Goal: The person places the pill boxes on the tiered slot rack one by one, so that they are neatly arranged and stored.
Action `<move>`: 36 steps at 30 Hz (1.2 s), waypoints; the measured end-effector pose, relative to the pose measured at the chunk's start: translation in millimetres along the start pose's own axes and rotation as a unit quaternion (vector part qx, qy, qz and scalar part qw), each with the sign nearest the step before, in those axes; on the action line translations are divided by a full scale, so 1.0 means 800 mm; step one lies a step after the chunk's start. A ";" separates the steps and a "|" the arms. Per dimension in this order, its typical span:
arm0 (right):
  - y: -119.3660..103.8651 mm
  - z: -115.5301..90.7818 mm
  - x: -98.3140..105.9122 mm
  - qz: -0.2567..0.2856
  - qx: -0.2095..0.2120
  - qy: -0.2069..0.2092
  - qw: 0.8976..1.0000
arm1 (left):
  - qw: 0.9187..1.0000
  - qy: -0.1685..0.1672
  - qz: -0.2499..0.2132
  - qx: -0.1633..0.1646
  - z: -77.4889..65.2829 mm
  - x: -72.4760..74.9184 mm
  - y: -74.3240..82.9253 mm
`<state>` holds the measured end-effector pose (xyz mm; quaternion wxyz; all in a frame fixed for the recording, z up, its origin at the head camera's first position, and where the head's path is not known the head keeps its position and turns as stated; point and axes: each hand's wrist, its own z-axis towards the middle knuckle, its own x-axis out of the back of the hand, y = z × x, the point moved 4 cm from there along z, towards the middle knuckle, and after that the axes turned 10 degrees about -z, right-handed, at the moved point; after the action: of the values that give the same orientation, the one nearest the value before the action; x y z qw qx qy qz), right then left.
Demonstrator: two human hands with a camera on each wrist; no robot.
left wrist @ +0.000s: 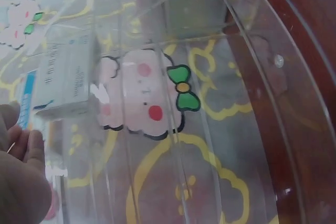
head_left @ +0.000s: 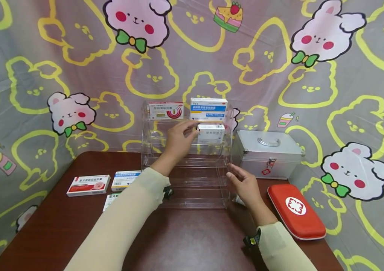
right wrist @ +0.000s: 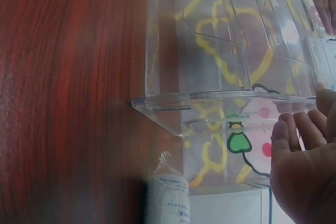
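Note:
A clear acrylic tiered rack [head_left: 185,205] stands on the table. On its second tier sits a small white medicine box [head_left: 211,135], also large in the left wrist view. My left hand [head_left: 178,140] is at this box's left edge, fingertips close beside its corner, fingers loosely bent with nothing between them. My right hand [head_left: 246,186] is at the rack's right side, its fingers [right wrist: 310,135] extended along the clear side panel. On the top tier stand a red-and-white medicine box [head_left: 166,111] and a blue-and-white medicine box [head_left: 209,110].
Left on the table lie a red-and-white box [head_left: 88,185], a blue-and-white box [head_left: 124,180] and a white box [head_left: 110,201] partly behind my left sleeve. Right stand a silver metal case [head_left: 268,156] and a red first-aid case [head_left: 297,210]. A plastic-wrapped white bottle [right wrist: 169,198] is near the rack.

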<state>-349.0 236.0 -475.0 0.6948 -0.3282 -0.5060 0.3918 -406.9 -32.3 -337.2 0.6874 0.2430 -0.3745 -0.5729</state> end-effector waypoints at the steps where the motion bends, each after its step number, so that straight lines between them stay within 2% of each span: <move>1: 0.000 0.000 -0.001 0.001 -0.001 0.001 1.000 | 1.000 -0.004 -0.002 0.003 -0.005 0.006 0.000; 4: 0.001 -0.002 -0.002 0.002 -0.004 0.001 1.000 | 1.000 -0.027 -0.007 0.011 -0.027 0.026 -0.002; 9: 0.004 -0.003 0.000 0.001 -0.014 0.006 1.000 | 0.996 -0.076 -0.019 0.035 -0.077 0.065 -0.011; 13: 0.002 -0.002 0.001 -0.007 -0.016 0.013 1.000 | 0.995 -0.085 -0.036 0.039 -0.118 0.107 -0.020; 18: -0.001 -0.002 0.004 -0.003 -0.012 0.017 1.000 | 0.994 -0.088 -0.039 0.041 -0.167 0.155 -0.045; 22: -0.003 -0.002 0.005 0.003 -0.011 0.017 1.000 | 0.991 -0.103 -0.017 0.082 -0.200 0.187 -0.069; 28: -0.002 -0.002 0.003 -0.004 -0.009 0.020 1.000 | 0.983 -0.100 0.060 0.142 -0.229 0.228 -0.095; 36: 0.000 0.000 -0.002 -0.008 -0.008 0.018 1.000 | 0.971 -0.113 0.130 0.166 -0.250 0.267 -0.129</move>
<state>-349.3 234.9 -475.5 0.7040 -0.3366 -0.4997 0.3760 -297.4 -281.4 -485.8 0.6591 0.2367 -0.5679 -0.4325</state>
